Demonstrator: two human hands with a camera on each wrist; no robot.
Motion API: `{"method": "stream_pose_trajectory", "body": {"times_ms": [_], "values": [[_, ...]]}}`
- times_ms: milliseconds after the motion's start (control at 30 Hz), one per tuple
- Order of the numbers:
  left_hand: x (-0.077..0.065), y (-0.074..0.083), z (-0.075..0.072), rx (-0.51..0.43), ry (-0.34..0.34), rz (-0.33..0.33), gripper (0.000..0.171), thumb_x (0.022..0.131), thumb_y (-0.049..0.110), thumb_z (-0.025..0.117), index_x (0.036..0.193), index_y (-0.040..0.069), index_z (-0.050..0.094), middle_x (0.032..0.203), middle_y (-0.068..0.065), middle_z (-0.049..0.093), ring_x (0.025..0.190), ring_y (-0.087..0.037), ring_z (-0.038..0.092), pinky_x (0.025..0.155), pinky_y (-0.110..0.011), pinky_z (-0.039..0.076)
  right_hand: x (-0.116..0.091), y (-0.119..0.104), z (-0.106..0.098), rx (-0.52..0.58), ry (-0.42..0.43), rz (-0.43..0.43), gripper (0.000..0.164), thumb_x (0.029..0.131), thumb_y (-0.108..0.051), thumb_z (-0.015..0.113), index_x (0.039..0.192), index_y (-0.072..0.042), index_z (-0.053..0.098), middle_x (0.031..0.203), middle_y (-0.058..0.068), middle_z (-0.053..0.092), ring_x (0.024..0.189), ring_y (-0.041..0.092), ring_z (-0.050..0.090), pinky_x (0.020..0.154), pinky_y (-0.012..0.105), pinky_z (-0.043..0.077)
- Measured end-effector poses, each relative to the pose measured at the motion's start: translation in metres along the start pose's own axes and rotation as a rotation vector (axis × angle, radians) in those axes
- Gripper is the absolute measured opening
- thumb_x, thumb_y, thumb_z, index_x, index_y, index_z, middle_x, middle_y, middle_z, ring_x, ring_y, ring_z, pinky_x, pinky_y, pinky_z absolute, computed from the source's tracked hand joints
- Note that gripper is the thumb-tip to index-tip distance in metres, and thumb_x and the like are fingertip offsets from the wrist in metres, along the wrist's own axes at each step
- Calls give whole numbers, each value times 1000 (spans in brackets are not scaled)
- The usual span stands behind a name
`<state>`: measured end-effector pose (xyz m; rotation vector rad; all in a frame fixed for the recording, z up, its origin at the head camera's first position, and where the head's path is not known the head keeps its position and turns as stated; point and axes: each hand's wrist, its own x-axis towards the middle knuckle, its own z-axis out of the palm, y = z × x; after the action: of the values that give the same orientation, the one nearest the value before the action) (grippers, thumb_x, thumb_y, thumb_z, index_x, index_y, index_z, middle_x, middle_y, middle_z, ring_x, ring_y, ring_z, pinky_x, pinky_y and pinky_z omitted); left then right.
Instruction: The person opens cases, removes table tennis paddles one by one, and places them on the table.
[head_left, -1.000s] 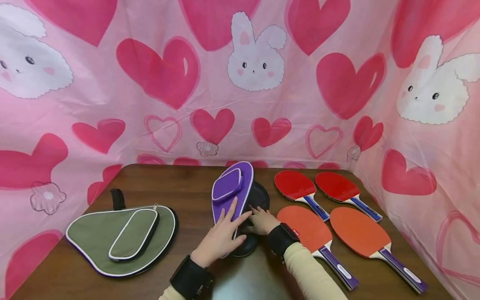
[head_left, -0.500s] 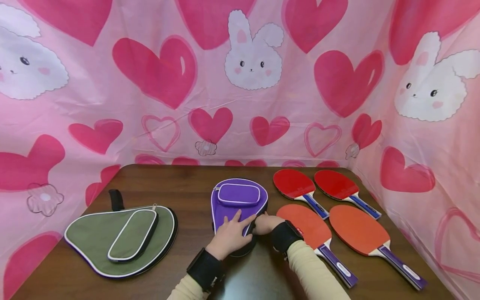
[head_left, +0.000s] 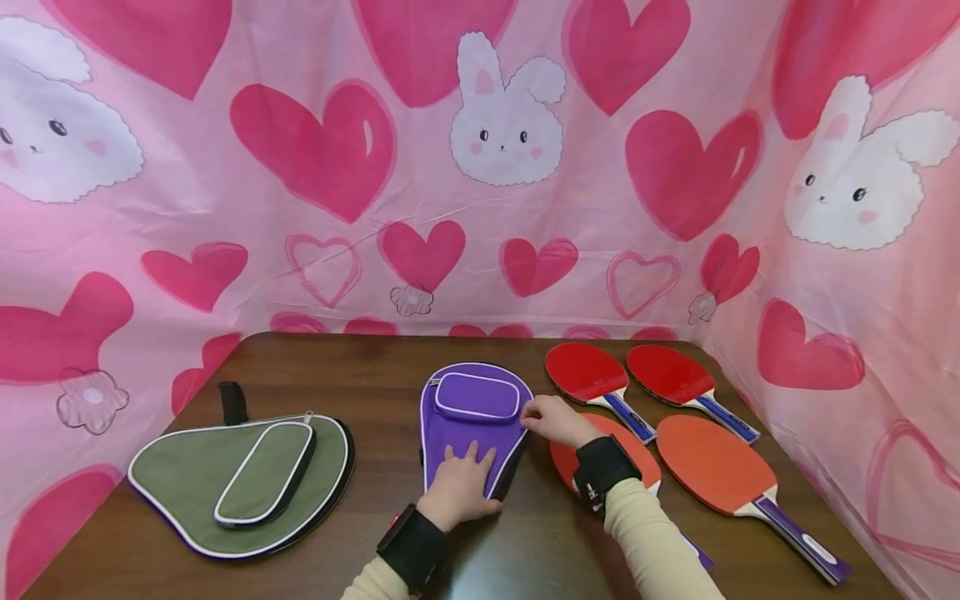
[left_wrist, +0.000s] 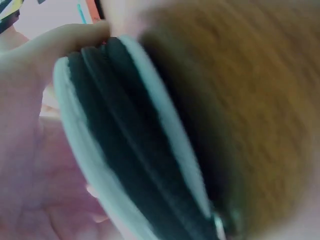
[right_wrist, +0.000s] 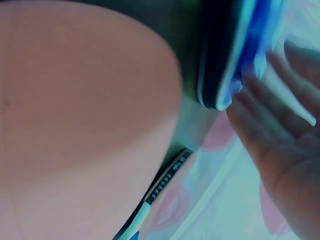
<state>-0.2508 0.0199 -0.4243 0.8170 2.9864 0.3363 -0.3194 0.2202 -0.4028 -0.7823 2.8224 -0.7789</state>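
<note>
A purple table tennis bat case with white piping and a small zipped pocket lies flat, pocket up. Over its narrow near end, my left hand rests with fingers spread, the thumb at the right side. The left wrist view has that end's dark zipped edge close up, between two white pipings. My right hand is at the case's right edge beside the pocket, its fingertips right at the piping. In the blurred right wrist view its fingers are loosely bent beside the case, with nothing visible between them.
A green bat case with a pocket and black strap lies on the left of the wooden table. Two red bats are at the back right. Two orange bats lie nearer, one partly under my right forearm.
The purple case, tilted up with a black part showing beneath it, has come down flat. My left hand has slid toward its narrow end; my right hand has moved up along its right edge.
</note>
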Motion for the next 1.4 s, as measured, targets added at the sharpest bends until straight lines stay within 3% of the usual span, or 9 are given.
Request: {"method": "stream_pose_trajectory", "body": {"times_ms": [100, 233, 400, 567, 700, 833, 933, 1167, 1400], "values": [[-3, -3, 0, 4, -38, -14, 69, 72, 37, 79, 130, 4, 61, 132, -25, 54, 115, -59, 47, 85, -60, 47, 1, -2, 13, -90, 47, 10, 24, 87, 0, 66, 109, 7, 67, 112, 27, 62, 114, 44, 53, 97, 48, 43], [-7, -12, -3, -75, -94, -29, 65, 73, 26, 78, 132, 4, 60, 138, -25, 50, 122, -62, 37, 90, -68, 39, 1, -11, 24, -93, -25, 126, 37, 89, -4, 66, 125, 4, 61, 132, 31, 52, 133, 51, 33, 103, 57, 33], [-10, -31, -10, -138, -153, 0, 62, 76, 15, 75, 134, 5, 58, 143, -25, 44, 129, -61, 28, 97, -72, 28, 3, -20, 26, -159, -41, 169, 38, 90, -11, 67, 126, -1, 62, 129, 24, 57, 130, 45, 41, 101, 56, 37], [-8, -52, -18, -105, -159, 38, 55, 79, -4, 69, 133, 3, 59, 142, -23, 46, 129, -59, 32, 101, -64, 31, 4, -28, 28, -169, -60, 135, 40, 89, -11, 68, 127, 0, 62, 123, 22, 62, 120, 40, 53, 100, 51, 41], [-6, -64, -18, 18, -41, 53, 46, 81, -14, 62, 124, 3, 66, 134, -20, 55, 121, -55, 45, 96, -57, 41, 5, -37, 30, -154, -97, 138, 45, 89, -12, 69, 132, -1, 59, 124, 20, 61, 117, 34, 56, 99, 47, 43], [-1, -70, -14, 162, 102, 25, 34, 88, -9, 56, 115, 5, 72, 124, -15, 63, 111, -47, 56, 88, -53, 48, 6, -50, 31, -174, -145, 166, 51, 89, -17, 70, 137, -5, 56, 129, 17, 60, 120, 33, 55, 98, 48, 43], [2, -71, -13, 233, 142, -14, 32, 89, -5, 55, 112, 8, 73, 122, -11, 65, 108, -43, 58, 85, -51, 49, 7, -58, 31, -206, -185, 197, 55, 89, -22, 70, 140, -8, 53, 131, 16, 58, 122, 34, 53, 99, 49, 43], [3, -73, -20, 234, 78, -122, 36, 92, -2, 49, 118, 12, 71, 127, -9, 63, 116, -47, 52, 88, -53, 47, 5, -75, 35, -244, -243, 202, 61, 89, -29, 70, 144, -9, 49, 131, 15, 58, 119, 29, 55, 98, 45, 44], [7, -87, -33, 209, -59, -189, 41, 95, -2, 45, 128, 13, 65, 135, -10, 57, 126, -47, 43, 95, -57, 41, 5, -92, 43, -222, -298, 115, 49, 90, -30, 69, 135, -14, 60, 123, 5, 65, 105, 18, 60, 93, 36, 48]]}}
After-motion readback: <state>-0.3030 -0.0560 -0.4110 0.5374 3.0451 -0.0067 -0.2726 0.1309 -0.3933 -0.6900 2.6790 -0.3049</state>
